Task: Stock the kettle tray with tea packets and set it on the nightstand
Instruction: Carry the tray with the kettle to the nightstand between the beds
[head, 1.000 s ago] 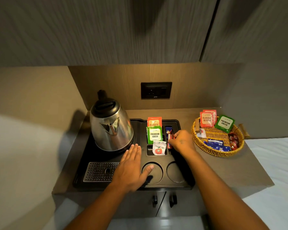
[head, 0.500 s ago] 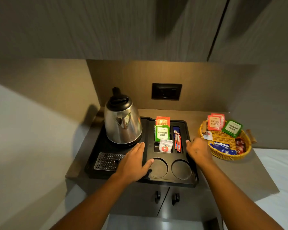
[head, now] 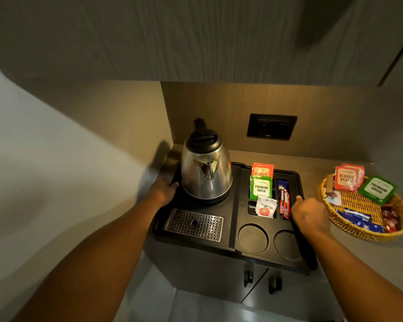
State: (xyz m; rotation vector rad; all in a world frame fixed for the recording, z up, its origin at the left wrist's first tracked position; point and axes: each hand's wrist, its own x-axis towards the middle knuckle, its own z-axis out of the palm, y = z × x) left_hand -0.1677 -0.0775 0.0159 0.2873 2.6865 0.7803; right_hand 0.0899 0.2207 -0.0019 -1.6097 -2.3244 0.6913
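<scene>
The black plastic kettle tray (head: 233,219) sits on the brown desk (head: 358,249), its front edge overhanging the desk's front. On the tray's back left stands the steel kettle with a black lid (head: 206,170); the perforated metal drip grate (head: 194,224) lies front left. Right of the kettle, red and green tea packets (head: 261,182) stand in the compartments, with two empty round cup wells in front. My left hand (head: 162,190) grips the tray's left edge, fingers curled over it. My right hand (head: 308,213) closes on the right edge, thumb up. The wicker basket (head: 358,226) sits just right of the tray, leaving little room there.
</scene>
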